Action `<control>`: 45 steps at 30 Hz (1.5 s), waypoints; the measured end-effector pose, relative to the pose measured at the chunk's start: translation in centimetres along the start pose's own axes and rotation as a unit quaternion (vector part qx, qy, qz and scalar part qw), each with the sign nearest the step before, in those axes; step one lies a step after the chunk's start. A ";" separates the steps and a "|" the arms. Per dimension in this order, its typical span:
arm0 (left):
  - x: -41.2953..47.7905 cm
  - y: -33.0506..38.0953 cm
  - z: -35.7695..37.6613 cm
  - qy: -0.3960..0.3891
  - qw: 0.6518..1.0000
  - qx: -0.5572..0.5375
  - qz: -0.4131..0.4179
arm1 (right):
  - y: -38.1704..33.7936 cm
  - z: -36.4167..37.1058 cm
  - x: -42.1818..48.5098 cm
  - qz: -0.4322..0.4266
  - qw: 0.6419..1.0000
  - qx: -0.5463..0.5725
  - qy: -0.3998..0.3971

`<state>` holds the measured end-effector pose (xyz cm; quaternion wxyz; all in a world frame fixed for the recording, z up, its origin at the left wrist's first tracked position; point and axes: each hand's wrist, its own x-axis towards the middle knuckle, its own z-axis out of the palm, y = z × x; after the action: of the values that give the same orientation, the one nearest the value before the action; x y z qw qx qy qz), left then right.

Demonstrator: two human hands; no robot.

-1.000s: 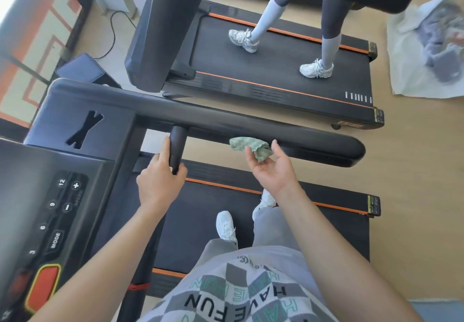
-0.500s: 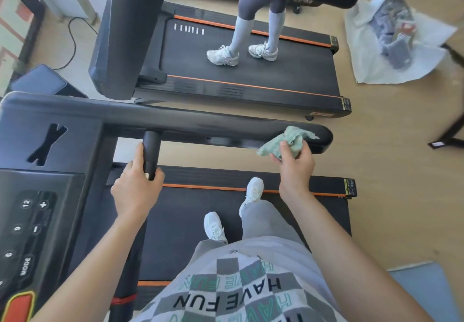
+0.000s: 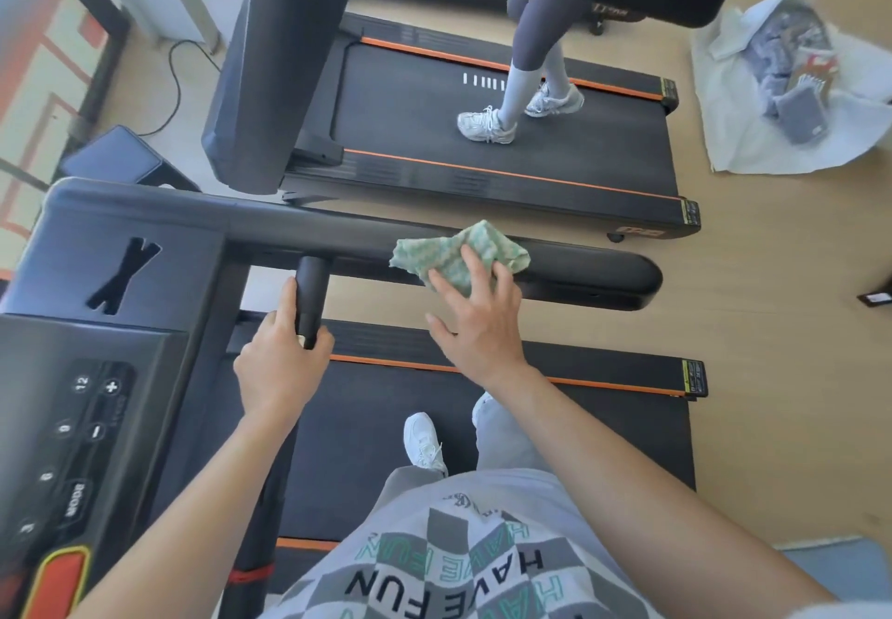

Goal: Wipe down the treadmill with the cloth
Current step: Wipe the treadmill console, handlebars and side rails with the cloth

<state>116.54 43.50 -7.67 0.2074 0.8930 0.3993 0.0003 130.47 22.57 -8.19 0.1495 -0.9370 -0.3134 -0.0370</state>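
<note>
Plainly, the right hand [image 3: 478, 324] lies flat with fingers straight and spread, pressing the cloth [image 3: 458, 251] onto the handrail [image 3: 589, 276] of the treadmill [image 3: 579, 435]. Its thumb sticks out sideways, off the cloth. The left hand [image 3: 277, 370] is curled round the short handle [image 3: 311, 293] that juts from the same rail, nearer the console [image 3: 72, 425].

The green-and-white cloth is crumpled and draped over the rail about midway along it, stretched along the rail's length. The handrail runs across the view from the console on the left to a rounded free end pointing right, parallel to the belt [image 3: 338, 425] below, where the person's white shoe [image 3: 425, 440] stands.

Beyond the rail is a second treadmill [image 3: 555, 169] with another person's legs [image 3: 526, 63] on it. On the wooden floor [image 3: 772, 329] to the right lies a white sheet [image 3: 753, 145] holding grey things, perhaps towels, too blurred to tell.
</note>
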 end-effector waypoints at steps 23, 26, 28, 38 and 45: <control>0.1 -0.2 0.3 0.007 1.000 0.008 0.002 | 1.6 0.9 3.4 -0.109 0.989 -0.019 0.101; 0.1 -0.3 0.3 0.009 1.000 0.011 0.002 | 4.7 0.3 0.8 -0.050 0.992 -0.043 0.109; 0.1 -0.3 0.4 0.009 1.000 0.010 0.006 | 6.7 -0.1 -0.9 -0.004 0.990 -0.062 0.123; 0.1 0.0 0.4 0.008 1.000 0.020 0.011 | 7.8 -0.4 -0.3 0.076 0.979 0.017 0.188; 0.1 0.1 0.1 0.002 1.000 0.002 -0.008 | 0.8 0.9 5.0 -0.123 0.989 0.072 0.050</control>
<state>116.71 43.45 -7.74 0.2047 0.8901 0.4071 -0.0001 134.88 25.14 -8.43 0.2266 -0.8752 -0.4201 -0.0792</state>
